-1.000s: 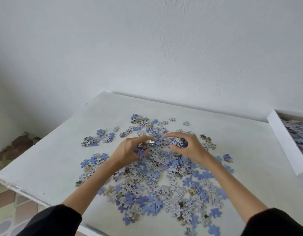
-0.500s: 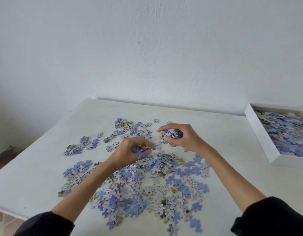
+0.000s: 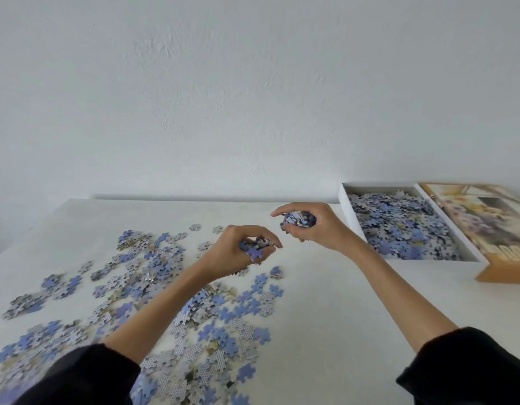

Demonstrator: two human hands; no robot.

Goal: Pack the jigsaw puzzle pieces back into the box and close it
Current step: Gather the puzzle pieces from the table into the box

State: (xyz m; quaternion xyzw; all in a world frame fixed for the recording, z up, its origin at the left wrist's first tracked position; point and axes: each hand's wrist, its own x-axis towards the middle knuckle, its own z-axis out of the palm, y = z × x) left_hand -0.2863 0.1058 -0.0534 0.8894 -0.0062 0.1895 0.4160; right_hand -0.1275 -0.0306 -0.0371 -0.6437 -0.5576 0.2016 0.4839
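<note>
Several blue and grey jigsaw pieces [image 3: 153,290] lie scattered over the left half of the white table [image 3: 326,311]. My left hand [image 3: 238,252] is lifted above the heap, its fingers curled round a small bunch of pieces. My right hand [image 3: 314,226] grips a fuller handful of pieces, raised over the table just left of the box. The open white box [image 3: 350,217] stands at the right, holding a deep layer of pieces. Its lid [image 3: 486,226], printed with a pale picture and with an orange-brown side, lies right beside it.
A plain white wall rises behind the table's far edge. Bare tabletop stretches between the heap and the box. My black sleeves fill both lower corners. The table's left edge falls away at the far left.
Both hands lifted off the heap with pieces and travelled right toward the box. The view swung right, bringing the whole box and its lid into sight.
</note>
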